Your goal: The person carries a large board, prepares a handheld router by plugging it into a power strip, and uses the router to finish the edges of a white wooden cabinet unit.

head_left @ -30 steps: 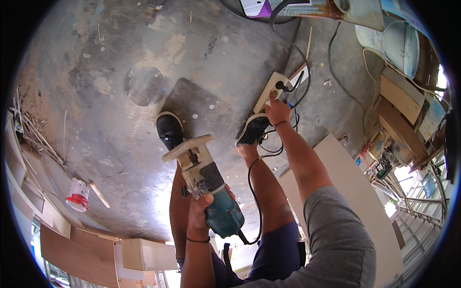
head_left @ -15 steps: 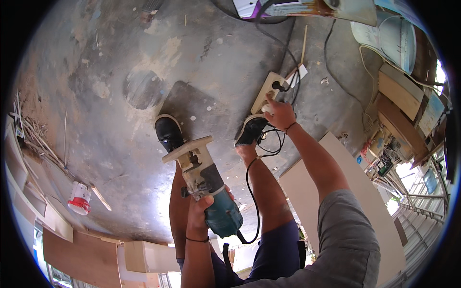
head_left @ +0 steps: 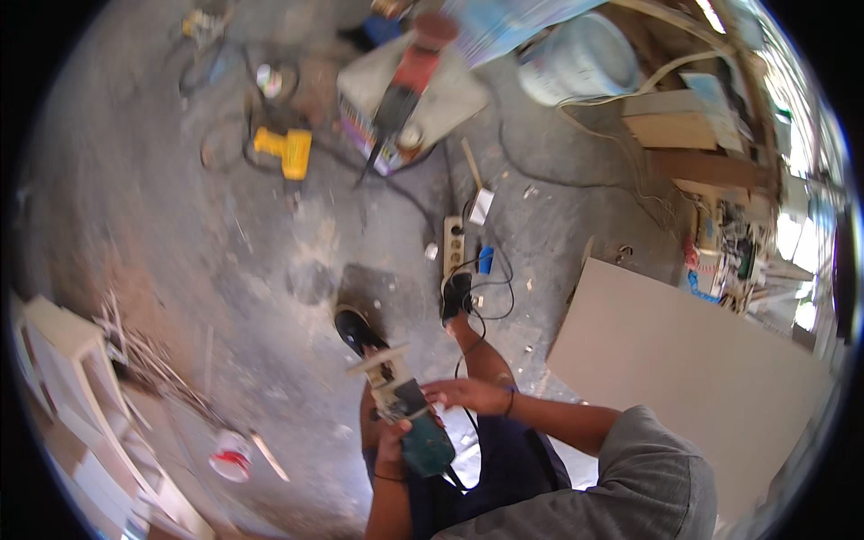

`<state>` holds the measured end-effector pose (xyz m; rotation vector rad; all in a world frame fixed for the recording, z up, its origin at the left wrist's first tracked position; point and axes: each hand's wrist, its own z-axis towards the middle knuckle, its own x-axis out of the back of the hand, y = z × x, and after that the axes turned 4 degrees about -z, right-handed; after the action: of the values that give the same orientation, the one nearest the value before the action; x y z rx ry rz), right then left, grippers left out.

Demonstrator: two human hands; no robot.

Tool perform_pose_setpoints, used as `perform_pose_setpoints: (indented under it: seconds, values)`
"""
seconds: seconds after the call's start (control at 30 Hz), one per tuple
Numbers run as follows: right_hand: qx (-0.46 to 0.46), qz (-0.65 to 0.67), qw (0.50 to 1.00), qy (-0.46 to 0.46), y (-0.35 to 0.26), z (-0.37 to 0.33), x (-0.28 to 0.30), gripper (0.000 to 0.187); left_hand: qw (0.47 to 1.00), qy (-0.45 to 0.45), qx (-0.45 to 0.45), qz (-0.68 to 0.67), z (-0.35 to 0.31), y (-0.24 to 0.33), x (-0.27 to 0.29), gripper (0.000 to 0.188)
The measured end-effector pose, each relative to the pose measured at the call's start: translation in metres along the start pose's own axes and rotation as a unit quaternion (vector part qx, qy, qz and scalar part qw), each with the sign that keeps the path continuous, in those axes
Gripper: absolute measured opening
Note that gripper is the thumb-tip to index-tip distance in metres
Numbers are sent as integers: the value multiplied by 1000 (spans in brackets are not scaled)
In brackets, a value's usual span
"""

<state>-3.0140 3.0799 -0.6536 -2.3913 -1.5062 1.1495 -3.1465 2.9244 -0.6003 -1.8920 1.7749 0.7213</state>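
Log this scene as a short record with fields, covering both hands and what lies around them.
Left hand: gripping a teal power tool
Right hand: fingers extended at the tool's side; contact unclear
By right shoe: power strip, blue object, looped black cord
Floor ahead: yellow tool; red-and-black power tool on a pale-topped container
Right side: large pale board
Left side: red-and-white tub
Image: blurred toward the top
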Motion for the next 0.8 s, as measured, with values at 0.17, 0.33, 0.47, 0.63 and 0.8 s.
perform_pose_setpoints:
  seconds: [0.17, 0.33, 0.47, 0.63, 0.8]
  values:
    - [132, -42, 983, 116, -59, -103, -93, 92, 986, 9, -49, 161, -57, -3, -94, 52]
    - [235, -109, 912, 319, -112, -233, -181, 111, 920, -141, -73, 360, -111, -20, -167, 59]
    - [363, -51, 823, 434, -109, -289, -196, 98, 838, -256, -36, 481, -137, -35, -251, 62]
    - [337, -25, 698, 631, -103, -367, -229, 98, 739, -328, 23, 588, -164, -84, -337, 46]
    - [267, -109, 503, 815, -75, -407, -239, 86, 789, -281, 109, 535, -183, -166, -391, 24]
